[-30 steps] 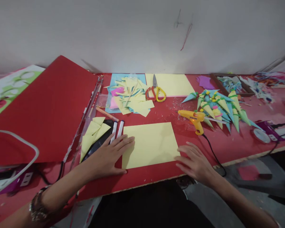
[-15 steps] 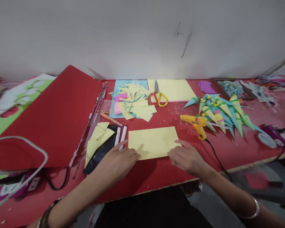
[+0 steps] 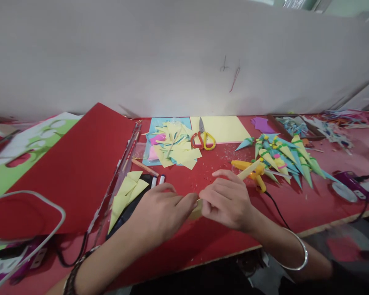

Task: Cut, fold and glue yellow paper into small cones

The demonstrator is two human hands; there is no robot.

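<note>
Left hand (image 3: 164,208): near the table's front, thumb and fingers closed on the yellow paper (image 3: 196,212); I see the thumb at its left part.
Right hand (image 3: 226,199): fingers curled together and clamped on the same paper, just beside the left hand.
Yellow paper: between the two hands, over the near middle of the red table (image 3: 175,241); a narrow end juts far-right past the right hand, in front of the glue gun (image 3: 256,176).
Hidden from me: most of the paper, behind the fingers; I can't make out its folds. The left hand and forearm cover part of the black object (image 3: 134,205) and the near ends of the markers (image 3: 162,179).
Half a second ago: I had the sheet spread out with the hands well apart at its near edge; now they are close together and the sheet is gathered up.
Scissors (image 3: 202,137): lying at the far middle, as before.
</note>
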